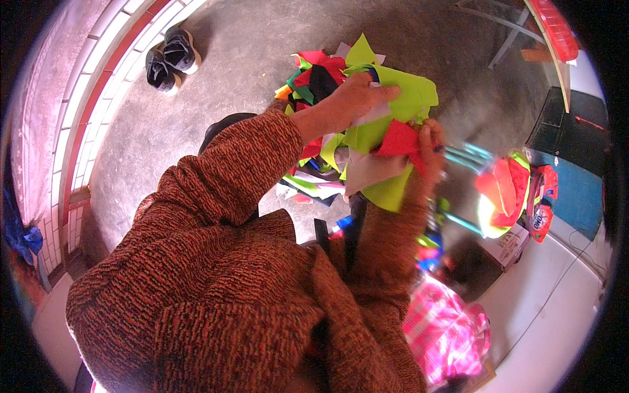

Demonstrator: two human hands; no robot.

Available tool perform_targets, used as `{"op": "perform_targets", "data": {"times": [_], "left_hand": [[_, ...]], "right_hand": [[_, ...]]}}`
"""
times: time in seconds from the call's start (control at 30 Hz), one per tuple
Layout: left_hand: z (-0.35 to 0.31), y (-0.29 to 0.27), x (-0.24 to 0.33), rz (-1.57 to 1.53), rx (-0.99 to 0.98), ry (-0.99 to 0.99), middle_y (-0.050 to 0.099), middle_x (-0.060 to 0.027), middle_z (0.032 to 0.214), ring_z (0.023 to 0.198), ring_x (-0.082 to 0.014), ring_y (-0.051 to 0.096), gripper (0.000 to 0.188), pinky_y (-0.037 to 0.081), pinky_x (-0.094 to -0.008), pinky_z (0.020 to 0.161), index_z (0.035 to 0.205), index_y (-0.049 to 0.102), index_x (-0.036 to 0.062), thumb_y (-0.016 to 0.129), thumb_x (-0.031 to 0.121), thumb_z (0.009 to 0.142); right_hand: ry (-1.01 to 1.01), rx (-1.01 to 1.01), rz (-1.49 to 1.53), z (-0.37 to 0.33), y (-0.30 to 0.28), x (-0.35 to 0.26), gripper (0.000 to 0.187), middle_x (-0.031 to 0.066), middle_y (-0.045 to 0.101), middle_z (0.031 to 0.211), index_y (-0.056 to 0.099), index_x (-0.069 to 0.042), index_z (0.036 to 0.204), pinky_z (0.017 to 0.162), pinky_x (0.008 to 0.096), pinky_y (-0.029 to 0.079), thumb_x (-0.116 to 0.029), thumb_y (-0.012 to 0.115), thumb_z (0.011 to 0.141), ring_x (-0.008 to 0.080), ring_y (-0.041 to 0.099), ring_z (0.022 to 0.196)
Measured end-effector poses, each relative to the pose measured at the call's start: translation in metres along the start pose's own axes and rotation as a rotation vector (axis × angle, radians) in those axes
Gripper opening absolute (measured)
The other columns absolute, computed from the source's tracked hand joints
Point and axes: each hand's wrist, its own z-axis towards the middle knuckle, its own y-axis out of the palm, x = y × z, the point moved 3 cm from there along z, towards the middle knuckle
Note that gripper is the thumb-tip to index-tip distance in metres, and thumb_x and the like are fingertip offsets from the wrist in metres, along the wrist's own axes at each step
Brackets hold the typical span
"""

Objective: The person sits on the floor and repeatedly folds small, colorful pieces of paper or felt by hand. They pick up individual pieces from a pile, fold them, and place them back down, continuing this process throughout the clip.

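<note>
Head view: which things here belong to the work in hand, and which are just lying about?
Seemingly in the work:
- lime-green piece, in the left hand
- red piece, in the right hand
- heap of coloured scraps beneath them

Apparently just lying about:
- dark shoes, on the floor
- red packet, at the right
- pink checked cloth, lower right

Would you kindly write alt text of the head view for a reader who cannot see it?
The left hand grips a yellow-green cloth piece and the right hand a red piece, over a heap of multicoloured scraps. Dark shoes stand on the grey floor, upper left.
</note>
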Motion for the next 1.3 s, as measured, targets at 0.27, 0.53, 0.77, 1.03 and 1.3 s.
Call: {"op": "perform_targets", "data": {"times": [0.27,0.53,0.77,1.03,1.3], "left_hand": [[-0.008,0.009,0.007,0.385,-0.064,0.165,0.065,-0.0050,0.082,0.072,-0.0114,0.058,0.028,0.048,-0.0279,0.066,0.093,0.063,-0.0020,0.070,0.019,0.075],[-0.009,0.009,0.008,0.519,-0.096,0.217,0.067,-0.0076,0.087,0.079,-0.0146,0.060,0.032,0.048,-0.0295,0.074,0.095,0.063,0.0002,0.072,0.013,0.068],[-0.004,-0.005,-0.003,0.458,0.035,-0.004,0.064,-0.0100,0.077,0.069,-0.0166,0.060,0.032,0.048,-0.0305,0.061,0.090,0.061,-0.0031,0.073,0.014,0.065],[-0.014,-0.005,0.017,0.306,0.137,-0.057,0.063,-0.0090,0.079,0.068,-0.0165,0.061,0.028,0.049,-0.0313,0.059,0.092,0.060,-0.0020,0.069,0.011,0.069],[-0.004,-0.019,0.024,0.587,0.131,0.240,0.065,-0.0099,0.084,0.073,-0.0182,0.064,0.027,0.052,-0.0331,0.065,0.099,0.061,-0.0007,0.065,0.016,0.078]], "right_hand": [[0.097,0.014,0.001,-0.007,0.008,0.007,0.007,0.0011,0.056,0.082,0.057,-0.005,0.087,0.068,0.0244,0.044,-0.011,0.061,0.086,0.0098,0.052,0.076],[0.117,0.073,0.060,-0.009,0.012,0.011,0.008,0.0009,0.055,0.081,0.057,-0.006,0.086,0.063,0.0245,0.044,-0.013,0.059,0.087,0.0098,0.052,0.072],[0.035,0.080,0.063,-0.009,0.009,0.004,0.008,0.0014,0.056,0.082,0.057,-0.006,0.087,0.064,0.0250,0.045,-0.013,0.060,0.086,0.0107,0.052,0.073],[-0.047,0.123,0.064,-0.013,0.006,-0.016,0.009,0.0020,0.056,0.083,0.057,-0.006,0.089,0.064,0.0255,0.045,-0.012,0.061,0.085,0.0117,0.053,0.074],[-0.079,0.237,0.017,-0.040,-0.025,-0.038,0.010,0.0026,0.057,0.085,0.057,-0.005,0.091,0.065,0.0260,0.046,-0.012,0.061,0.084,0.0127,0.053,0.075]]}}
